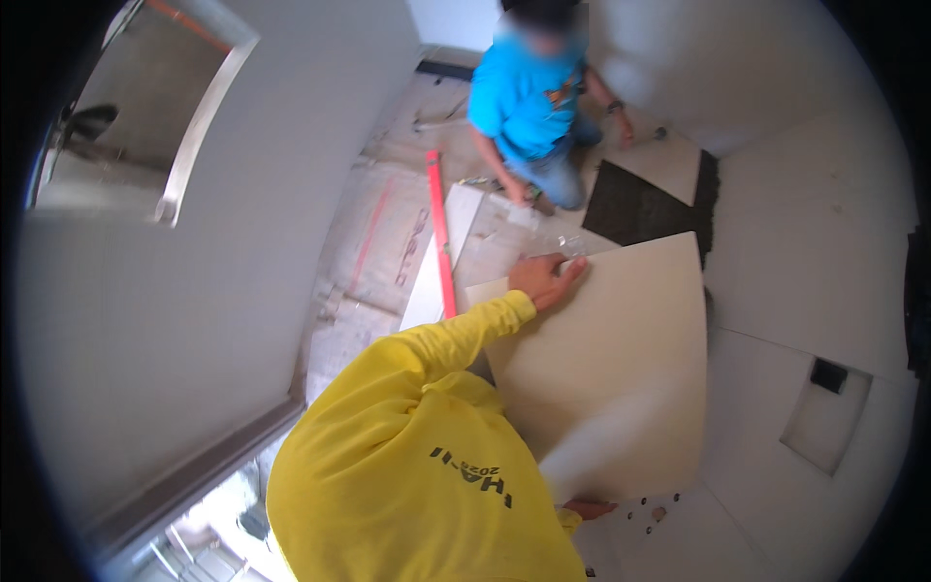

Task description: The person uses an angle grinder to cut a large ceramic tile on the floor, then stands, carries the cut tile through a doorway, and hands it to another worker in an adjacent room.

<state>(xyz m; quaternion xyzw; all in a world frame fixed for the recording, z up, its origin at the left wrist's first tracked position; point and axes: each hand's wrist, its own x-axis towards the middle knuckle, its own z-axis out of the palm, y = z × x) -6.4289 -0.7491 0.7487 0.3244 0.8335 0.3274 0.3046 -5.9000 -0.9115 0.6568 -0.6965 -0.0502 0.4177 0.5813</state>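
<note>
A large beige tile (621, 359) is tilted in front of me, held by opposite edges. My left hand (548, 281) is closed on its far edge near the corner, with the thumb lying toward the face. At the tile's near lower edge my right hand (590, 508) shows only in part; its fingers press against the edge and the rest is hidden by the tile and my yellow sleeve. Beyond the tile lies a dark patch of mortar (635, 206) on the floor, beside a pale laid tile (659, 170).
A person in a blue shirt (531, 92) kneels beyond the tile, one hand near the floor tiles. A red spirit level (440, 233) lies over a white board (456, 218) at left. The tiled right wall has a recessed niche (827, 415). A doorway sill (194, 485) lies lower left.
</note>
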